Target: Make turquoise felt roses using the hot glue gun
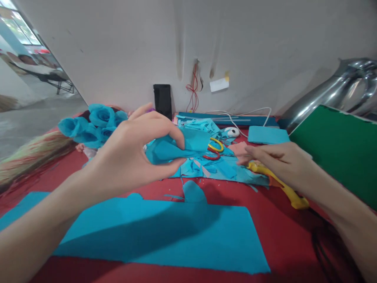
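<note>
Flat matte blue paper sheet (165, 232): lying broad and seemingly unused across the lower frame, covering the red surface (282, 251).
Left hand (129, 147): pinching a soft, folded blue paper piece (161, 152) mid-frame, which is apparently only partly shaped.
Right hand (279, 157): pressing fingertips together right of centre; I cannot tell whether they are gripping anything.
Thin, shredded blue paper scraps (203, 125): piling up mid-frame.
Cupped, ruffled blue paper flowers (101, 116): clustering left of centre, looking finished.

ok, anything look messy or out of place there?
Untidy: beyond the held blue paper, blue scraps lie strewn around the scissors, some loose on the red tabletop. Stains streak the wall too.
</note>
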`<state>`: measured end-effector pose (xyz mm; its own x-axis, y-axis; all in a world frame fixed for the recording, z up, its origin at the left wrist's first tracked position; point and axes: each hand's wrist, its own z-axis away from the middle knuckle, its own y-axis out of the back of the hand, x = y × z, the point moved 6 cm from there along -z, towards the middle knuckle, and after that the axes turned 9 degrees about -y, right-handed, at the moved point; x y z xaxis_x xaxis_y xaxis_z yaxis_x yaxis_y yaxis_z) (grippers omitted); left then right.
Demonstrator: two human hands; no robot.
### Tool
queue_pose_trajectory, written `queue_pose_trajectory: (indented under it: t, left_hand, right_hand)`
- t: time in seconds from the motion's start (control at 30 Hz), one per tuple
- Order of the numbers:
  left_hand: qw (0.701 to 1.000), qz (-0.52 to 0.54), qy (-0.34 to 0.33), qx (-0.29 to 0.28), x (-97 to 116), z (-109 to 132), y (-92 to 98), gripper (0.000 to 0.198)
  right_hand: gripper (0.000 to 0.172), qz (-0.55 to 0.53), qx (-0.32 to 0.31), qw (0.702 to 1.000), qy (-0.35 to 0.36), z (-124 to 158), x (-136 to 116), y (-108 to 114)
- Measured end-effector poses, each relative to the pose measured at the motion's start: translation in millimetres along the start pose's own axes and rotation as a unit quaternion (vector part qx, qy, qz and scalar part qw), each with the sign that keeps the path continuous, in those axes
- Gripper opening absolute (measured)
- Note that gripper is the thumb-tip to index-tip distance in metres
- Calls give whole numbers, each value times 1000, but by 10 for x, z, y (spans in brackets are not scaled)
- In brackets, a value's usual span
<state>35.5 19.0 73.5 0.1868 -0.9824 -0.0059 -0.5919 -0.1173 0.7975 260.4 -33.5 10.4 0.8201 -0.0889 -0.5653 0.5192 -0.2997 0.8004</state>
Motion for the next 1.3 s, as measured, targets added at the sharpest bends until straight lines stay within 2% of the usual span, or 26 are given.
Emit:
queue_pose_trajectory:
  t: [0.03, 0.13, 0.23, 0.33, 0.47, 0.53, 0.6, 0.67, 0.77, 0.83, 0.9, 0.97, 1.03, 1.13, 1.3]
  left_hand:
    - [1000, 1, 2, 5, 4, 0, 7, 9]
    - [1000, -1, 8, 11, 14, 3, 27, 9]
    - [1000, -5, 14, 7, 23, 12, 41, 10]
    - [1000, -2, 15, 11, 26, 21, 51, 8]
    - [999, 3, 8, 35, 30, 25, 90, 8]
    - [999, 5, 22, 35, 15, 25, 101, 10]
    - [999, 7, 35, 32, 6, 23, 103, 9]
    - [999, 10, 32, 35, 26, 20, 102, 8]
    - [998, 13, 17, 59, 85, 26, 105, 10]
    - [998, 4, 16, 63, 127, 34, 97, 9]
    - [998, -14, 2, 69, 185, 39, 96, 7]
    - [995, -34, -25, 86, 256, 42, 108, 6]
    - [992, -53, -55, 102, 330, 49, 117, 7]
    - [987, -77, -82, 114, 428, 70, 123, 11]
    - [981, -99, -115, 119, 567, 101, 141, 14]
  right_hand:
    - [38, -5, -25, 1000, 5, 5, 2, -21]
    - [52, -26, -100, 995, 8, 41, 51, -76]
    - [54, -49, -151, 987, -15, 90, 106, -88]
    - [52, -51, -167, 984, -41, 110, 112, -65]
    - [43, -54, -154, 985, -49, 71, 41, -43]
    - [41, -63, -136, 987, -54, 47, -9, -29]
    - [35, -60, -83, 992, -76, 37, -47, 31]
    - [30, -39, 12, 994, -104, 57, -86, 156]
    - [38, -20, 179, 977, -115, 147, -175, 381]
    - [24, -34, 258, 960, -103, 215, -230, 483]
    - [15, -51, 305, 947, -86, 283, -275, 535]
    - [16, -49, 318, 944, -73, 362, -329, 534]
    - [10, -16, 318, 947, -45, 476, -435, 495]
    - [6, 33, 321, 946, 23, 691, -657, 393]
    - [18, 89, 229, 959, 143, 831, -936, 137]
